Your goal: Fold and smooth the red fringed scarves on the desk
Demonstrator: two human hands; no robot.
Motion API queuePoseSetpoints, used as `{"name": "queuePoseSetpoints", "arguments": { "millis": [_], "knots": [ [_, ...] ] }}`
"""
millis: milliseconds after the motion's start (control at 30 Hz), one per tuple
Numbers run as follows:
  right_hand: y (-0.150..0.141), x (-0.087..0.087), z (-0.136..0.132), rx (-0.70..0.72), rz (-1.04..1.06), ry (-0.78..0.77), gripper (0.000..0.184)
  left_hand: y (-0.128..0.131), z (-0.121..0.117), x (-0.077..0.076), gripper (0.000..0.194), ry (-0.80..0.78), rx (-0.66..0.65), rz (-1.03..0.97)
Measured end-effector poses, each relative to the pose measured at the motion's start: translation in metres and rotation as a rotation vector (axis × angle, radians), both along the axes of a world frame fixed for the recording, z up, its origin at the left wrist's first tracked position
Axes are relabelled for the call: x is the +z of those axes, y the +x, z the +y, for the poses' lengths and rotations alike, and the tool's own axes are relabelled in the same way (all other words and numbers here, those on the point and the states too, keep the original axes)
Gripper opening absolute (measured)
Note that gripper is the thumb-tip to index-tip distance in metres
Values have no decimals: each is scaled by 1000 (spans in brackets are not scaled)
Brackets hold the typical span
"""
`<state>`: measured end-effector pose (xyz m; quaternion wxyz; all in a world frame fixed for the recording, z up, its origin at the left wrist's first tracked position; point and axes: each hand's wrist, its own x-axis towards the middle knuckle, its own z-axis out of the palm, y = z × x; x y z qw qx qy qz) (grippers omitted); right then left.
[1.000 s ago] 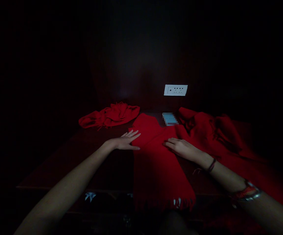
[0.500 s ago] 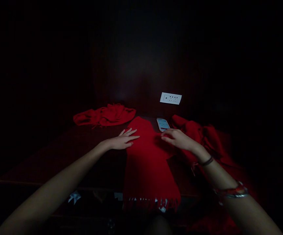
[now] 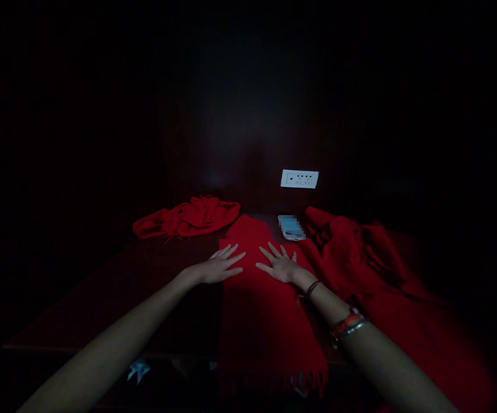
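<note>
Scarf (image 3: 270,321): red, laid out at the middle of the table (image 3: 102,304), its fringe (image 3: 274,381) hanging past the front edge.
Left hand (image 3: 220,267): palm down at the scarf's left edge, fingers spread, grip released; a ring on one finger.
Right hand (image 3: 279,265): flat on the scarf, fingers fanned, grip likewise released; bracelets (image 3: 354,328) on the arm.
Phone (image 3: 291,228): beyond the right hand, screen blurred.
Bundle (image 3: 197,217): crumpled red cloth, far left.
Heap (image 3: 347,246): rumpled red cloth, right of the phone.
Socket (image 3: 299,179): white, on the wall above the phone.
</note>
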<state>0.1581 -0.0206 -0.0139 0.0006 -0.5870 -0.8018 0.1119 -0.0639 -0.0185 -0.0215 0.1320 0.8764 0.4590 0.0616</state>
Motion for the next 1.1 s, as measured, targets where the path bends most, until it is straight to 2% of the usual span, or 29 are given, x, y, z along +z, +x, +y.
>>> {"name": "queuePoseSetpoints", "arguments": {
  "millis": [167,300,367,467,633,767,867,967,1100],
  "knots": [
    [2,-1,-4,-3,61,148,67,-11,32,2,49,243,148,-238],
    [10,3,6,1,82,353,51,-18,59,3,48,121,168,-506],
    [15,5,13,0,43,447,44,-21,66,0,46,74,169,-542],
    [22,3,22,15,-31,499,38,-24,67,-5,41,106,103,-471],
    [26,3,26,18,-46,495,30,-21,62,-4,38,333,-19,-300],
    [32,12,25,32,33,482,26,-16,60,-1,42,413,0,-233],
    [39,19,23,73,86,497,23,-15,59,1,53,330,7,-201],
    [45,25,19,20,41,444,24,-15,60,1,49,157,45,-118],
    [50,33,12,-85,-94,414,31,-17,66,-4,41,180,81,-160]
  ]
}}
